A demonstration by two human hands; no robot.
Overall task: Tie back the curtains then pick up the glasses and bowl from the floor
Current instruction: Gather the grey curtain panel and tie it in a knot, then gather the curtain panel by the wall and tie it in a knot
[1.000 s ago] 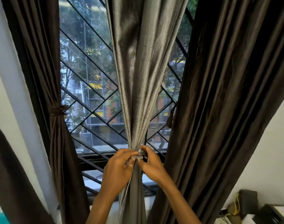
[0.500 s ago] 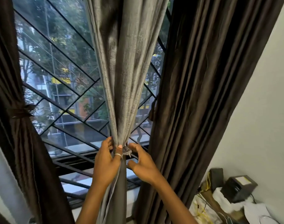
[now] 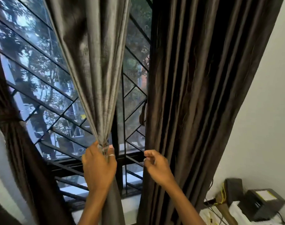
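A grey curtain hangs in the middle of the window, gathered into a tight bunch low down. My left hand grips that bunch, where a thin tie shows between my fingertips. My right hand is off to the right, apart from the grey curtain, its fingers curled at the edge of the dark brown curtain; whether it pinches the fabric is unclear. A second dark brown curtain at the left is tied back with a band. No glasses or bowl are in view.
A black window grille runs behind the curtains above a white sill. At the lower right, black boxes, cables and white items lie against the white wall.
My right hand has let go of the grey curtain's tie and moved right to the dark brown curtain. My left hand still grips the bunch. The view has shifted.
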